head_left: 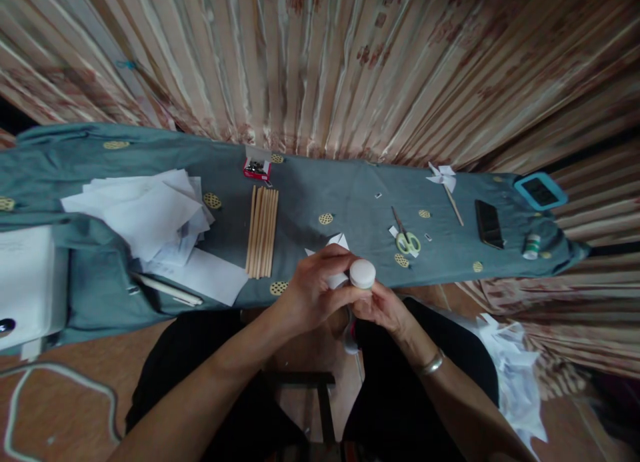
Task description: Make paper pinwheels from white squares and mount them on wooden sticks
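My left hand [320, 279] is closed, fingers and thumb at either side of a small container with a round white top [363, 273]. Below and to the right, my right hand [383, 307] is closed round the lower part of the same container, whose body is mostly hidden. Folded white paper [337, 280] shows between my left fingers and thumb. More white paper corners [339, 239] stick out beyond the hand; whether they are one piece I cannot tell.
Wooden sticks [262, 232], a red box of small metal pieces [257, 167] and a paper pile [145, 212] lie left. To the right are green-handled scissors [407, 241], a paper pinwheel [444, 177], a dark phone [489, 223], a small green-and-white cylinder [532, 246] and a blue-framed device [541, 191].
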A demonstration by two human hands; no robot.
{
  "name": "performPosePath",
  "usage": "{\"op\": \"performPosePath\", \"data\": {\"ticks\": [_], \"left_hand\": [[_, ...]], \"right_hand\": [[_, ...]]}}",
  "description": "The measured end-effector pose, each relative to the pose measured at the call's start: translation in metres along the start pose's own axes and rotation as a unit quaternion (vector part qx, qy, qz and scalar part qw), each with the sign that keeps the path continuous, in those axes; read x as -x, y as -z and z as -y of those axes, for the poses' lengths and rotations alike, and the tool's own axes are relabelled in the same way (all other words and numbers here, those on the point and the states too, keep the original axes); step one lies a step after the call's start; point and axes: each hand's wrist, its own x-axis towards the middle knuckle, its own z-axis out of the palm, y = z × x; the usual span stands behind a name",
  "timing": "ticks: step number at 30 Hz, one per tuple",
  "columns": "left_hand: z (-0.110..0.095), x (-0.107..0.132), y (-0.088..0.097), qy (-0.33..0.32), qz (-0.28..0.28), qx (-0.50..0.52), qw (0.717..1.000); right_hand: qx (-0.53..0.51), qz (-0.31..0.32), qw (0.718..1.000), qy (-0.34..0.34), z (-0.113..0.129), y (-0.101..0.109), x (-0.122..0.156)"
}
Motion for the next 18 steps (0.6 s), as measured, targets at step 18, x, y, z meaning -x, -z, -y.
{"op": "performPosePath", "data": {"ticks": [18], "left_hand": [[0.012, -0.003, -0.008, 0.051, -0.108, -0.001, 0.993]], "right_hand": [[-0.038, -0.038, 0.995, 0.084, 0.005, 0.002, 0.005]]}}
